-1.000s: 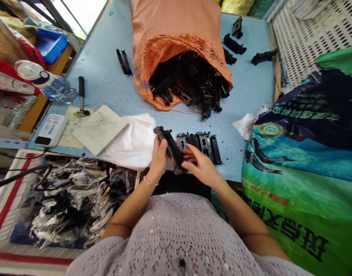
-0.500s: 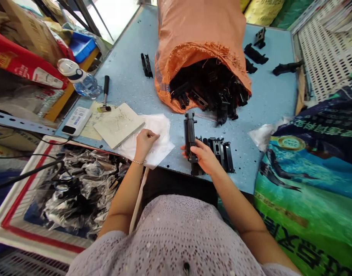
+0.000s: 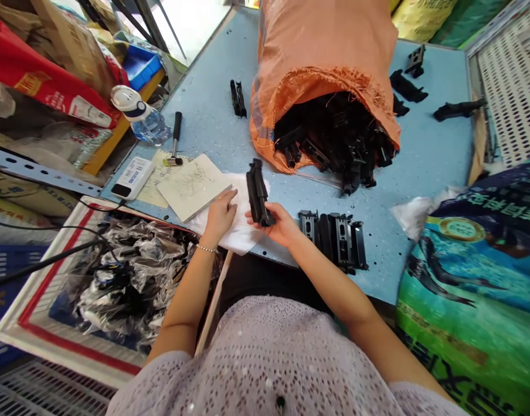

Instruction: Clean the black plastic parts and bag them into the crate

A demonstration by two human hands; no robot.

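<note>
Blue desk before you: your right grip closes around a black plastic part, which rises from it toward eleven o'clock. Your left grip rests open on a white plastic sheet.

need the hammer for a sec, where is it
The small hammer lies left in the head view, its head on a paper sheet, right of the water bottle.
</note>
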